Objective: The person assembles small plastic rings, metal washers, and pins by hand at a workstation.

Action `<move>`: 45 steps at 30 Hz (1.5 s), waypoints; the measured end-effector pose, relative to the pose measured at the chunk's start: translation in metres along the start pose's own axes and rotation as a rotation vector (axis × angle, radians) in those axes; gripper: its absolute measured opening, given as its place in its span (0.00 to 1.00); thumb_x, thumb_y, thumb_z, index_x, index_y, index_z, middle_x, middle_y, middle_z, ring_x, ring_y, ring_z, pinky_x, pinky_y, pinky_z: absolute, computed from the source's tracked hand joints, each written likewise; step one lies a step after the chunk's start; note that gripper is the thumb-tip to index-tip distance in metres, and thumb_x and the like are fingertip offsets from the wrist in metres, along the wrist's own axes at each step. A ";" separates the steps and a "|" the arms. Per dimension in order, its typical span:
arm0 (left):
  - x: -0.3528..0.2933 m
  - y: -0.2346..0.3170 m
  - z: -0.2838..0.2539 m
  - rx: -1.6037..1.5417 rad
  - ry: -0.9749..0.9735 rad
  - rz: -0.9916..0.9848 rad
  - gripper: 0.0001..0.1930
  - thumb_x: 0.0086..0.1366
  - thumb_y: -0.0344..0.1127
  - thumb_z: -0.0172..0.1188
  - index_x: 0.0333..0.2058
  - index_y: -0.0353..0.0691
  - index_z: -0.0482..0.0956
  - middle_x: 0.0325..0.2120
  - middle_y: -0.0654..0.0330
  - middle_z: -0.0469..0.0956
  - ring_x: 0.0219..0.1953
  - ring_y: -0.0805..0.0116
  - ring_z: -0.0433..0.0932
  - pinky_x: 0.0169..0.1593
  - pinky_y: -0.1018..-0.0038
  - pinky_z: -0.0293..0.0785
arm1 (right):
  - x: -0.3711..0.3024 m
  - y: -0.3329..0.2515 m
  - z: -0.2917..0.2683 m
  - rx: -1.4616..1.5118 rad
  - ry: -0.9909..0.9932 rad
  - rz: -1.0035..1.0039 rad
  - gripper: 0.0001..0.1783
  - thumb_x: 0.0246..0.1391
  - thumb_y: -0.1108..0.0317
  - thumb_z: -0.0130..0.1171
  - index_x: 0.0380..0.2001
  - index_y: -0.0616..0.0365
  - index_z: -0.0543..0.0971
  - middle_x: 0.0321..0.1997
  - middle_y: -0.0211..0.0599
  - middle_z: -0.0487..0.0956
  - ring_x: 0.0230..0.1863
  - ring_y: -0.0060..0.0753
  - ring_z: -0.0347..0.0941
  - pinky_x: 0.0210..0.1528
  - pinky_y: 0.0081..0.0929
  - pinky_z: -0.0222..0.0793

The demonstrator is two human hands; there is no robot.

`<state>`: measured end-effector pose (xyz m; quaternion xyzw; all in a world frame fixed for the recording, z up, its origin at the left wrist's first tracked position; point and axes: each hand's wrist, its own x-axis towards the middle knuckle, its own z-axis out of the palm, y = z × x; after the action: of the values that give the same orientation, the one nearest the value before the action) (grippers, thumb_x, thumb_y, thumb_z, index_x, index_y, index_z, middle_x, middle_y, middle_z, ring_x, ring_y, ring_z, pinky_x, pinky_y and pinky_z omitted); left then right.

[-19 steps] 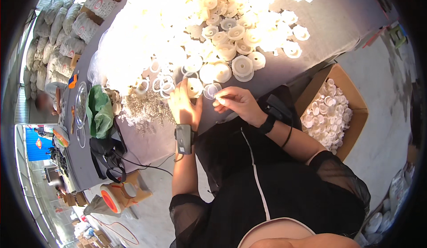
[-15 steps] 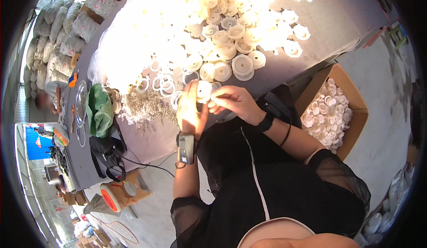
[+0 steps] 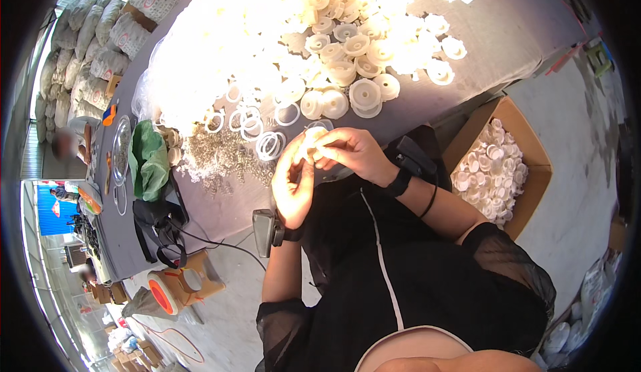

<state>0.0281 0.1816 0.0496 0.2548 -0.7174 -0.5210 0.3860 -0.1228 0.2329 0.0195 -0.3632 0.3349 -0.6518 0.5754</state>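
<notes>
A small white plastic cup-shaped part is held up above the table's near edge, between my two hands. My left hand closes on it from the left, with fingers and thumb around its side. From the right, my right hand pinches at the same part with thumb and forefinger; any smaller piece in that pinch is hidden. Just beyond the hands lie clear plastic rings. To their left is a heap of small metal springs.
Many whitish plastic cups cover the table, partly washed out by glare. At the right stands a cardboard box of small white parts. A green bag, a black bag with a cable and an orange-and-tan stool are leftward.
My left hand has turned, its wrist rolling outward, and its fingers now curl round the part. The plastic part has tipped from facing up to more edge-on. My right hand has barely moved.
</notes>
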 end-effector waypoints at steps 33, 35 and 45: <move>-0.021 0.011 0.010 -0.217 0.055 -0.070 0.19 0.58 0.18 0.53 0.50 0.29 0.67 0.49 0.50 0.71 0.51 0.63 0.70 0.54 0.70 0.67 | -0.009 0.012 -0.006 0.064 -0.039 0.057 0.17 0.48 0.72 0.61 0.41 0.61 0.67 0.39 0.29 0.73 0.41 0.16 0.70 0.44 0.17 0.68; -0.024 0.015 0.012 -0.160 0.052 -0.064 0.19 0.59 0.19 0.53 0.50 0.29 0.67 0.49 0.49 0.70 0.52 0.63 0.70 0.54 0.70 0.67 | -0.009 0.010 -0.002 0.078 -0.008 0.003 0.14 0.49 0.74 0.59 0.38 0.64 0.68 0.36 0.31 0.73 0.38 0.16 0.70 0.39 0.17 0.69; -0.030 0.008 0.011 -0.099 -0.003 -0.084 0.19 0.61 0.19 0.48 0.53 0.31 0.66 0.54 0.49 0.66 0.56 0.61 0.66 0.57 0.70 0.63 | -0.015 0.018 -0.003 -0.035 -0.044 -0.006 0.14 0.53 0.69 0.56 0.42 0.64 0.71 0.38 0.30 0.75 0.41 0.18 0.71 0.44 0.19 0.68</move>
<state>0.0368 0.2131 0.0463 0.2644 -0.6800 -0.5719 0.3750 -0.1154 0.2454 0.0010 -0.3884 0.3323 -0.6394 0.5743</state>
